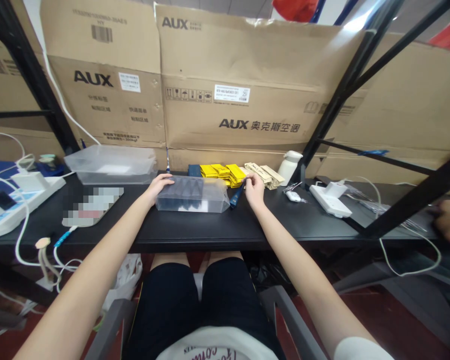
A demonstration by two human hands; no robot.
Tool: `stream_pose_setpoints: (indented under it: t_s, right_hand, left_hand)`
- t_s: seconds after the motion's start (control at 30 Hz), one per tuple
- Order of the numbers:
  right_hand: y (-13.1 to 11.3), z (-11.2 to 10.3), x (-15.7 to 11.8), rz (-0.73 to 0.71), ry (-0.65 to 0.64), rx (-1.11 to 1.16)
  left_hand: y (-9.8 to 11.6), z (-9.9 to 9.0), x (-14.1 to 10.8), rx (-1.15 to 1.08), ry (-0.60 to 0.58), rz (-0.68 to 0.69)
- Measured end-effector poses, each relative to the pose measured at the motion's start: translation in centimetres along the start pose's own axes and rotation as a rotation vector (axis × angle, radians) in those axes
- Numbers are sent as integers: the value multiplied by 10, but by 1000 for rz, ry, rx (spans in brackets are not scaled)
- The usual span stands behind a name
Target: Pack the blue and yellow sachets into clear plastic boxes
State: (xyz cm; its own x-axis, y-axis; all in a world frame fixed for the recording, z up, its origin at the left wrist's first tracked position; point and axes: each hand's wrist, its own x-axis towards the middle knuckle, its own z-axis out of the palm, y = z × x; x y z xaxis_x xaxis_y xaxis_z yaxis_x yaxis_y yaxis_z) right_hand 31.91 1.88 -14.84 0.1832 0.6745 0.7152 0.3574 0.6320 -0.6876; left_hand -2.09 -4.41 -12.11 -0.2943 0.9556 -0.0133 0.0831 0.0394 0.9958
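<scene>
I saw the left hand (160,187) on the left corner of a clear plastic box (214,188); whether it gripped, I couldn't tell. Just right of the box, the right hand (254,190) pinched a slim dark blue strip (237,195). Beyond that pinch lay yellow packets (209,171) and beige packets (272,176), a white bottle (290,167) farther right.

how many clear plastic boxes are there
2: the near box by the left hand, and the far box at back left. Another nested inside may be hidden.
</scene>
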Motion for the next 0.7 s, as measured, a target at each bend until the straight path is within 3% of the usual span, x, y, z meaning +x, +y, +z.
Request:
stream_pose_setpoints:
  t_s: [0.7]
  right_hand:
    - [-5, 1, -4, 8, -37, -27]
  left_hand:
    - [-4, -2, 4, 18, 13, 34]
